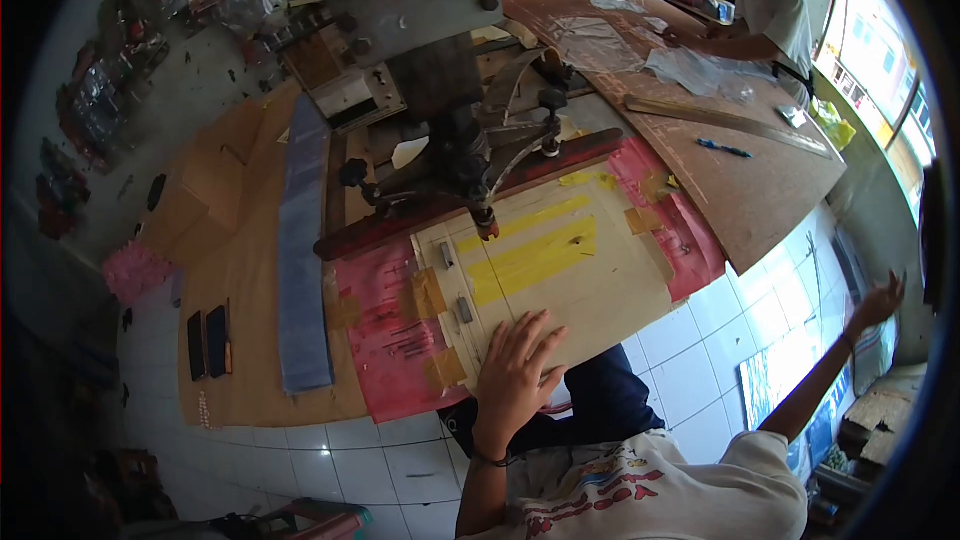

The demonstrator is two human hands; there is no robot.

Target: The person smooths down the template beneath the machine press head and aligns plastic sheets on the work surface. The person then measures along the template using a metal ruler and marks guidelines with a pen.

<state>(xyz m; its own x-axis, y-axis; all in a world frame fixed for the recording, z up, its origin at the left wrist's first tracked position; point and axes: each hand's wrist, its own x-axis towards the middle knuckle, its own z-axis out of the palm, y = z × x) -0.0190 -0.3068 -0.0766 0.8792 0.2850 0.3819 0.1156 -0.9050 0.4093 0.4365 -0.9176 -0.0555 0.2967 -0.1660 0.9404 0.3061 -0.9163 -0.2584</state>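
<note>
Board [620, 290] lies beneath the machine [465, 155], my left hand [515, 365] spread flat on it, my right hand [878, 304] raised empty, well apart. I judge sideways palm pressure could skew it.

The table [250, 290] is carrying a cream board [610, 290] beneath the left grip [515, 365], red sheeting [385, 330] to both sides and, left of the grip, a blue strip [303, 280] and, farther out, two dark objects [216, 340].

Head camera is looking forward and steeply down from above the wearer's shirt [655, 490], lower right, facing the nearby worktable [245, 280], left to centre; wide view is curving at the edges.
</note>
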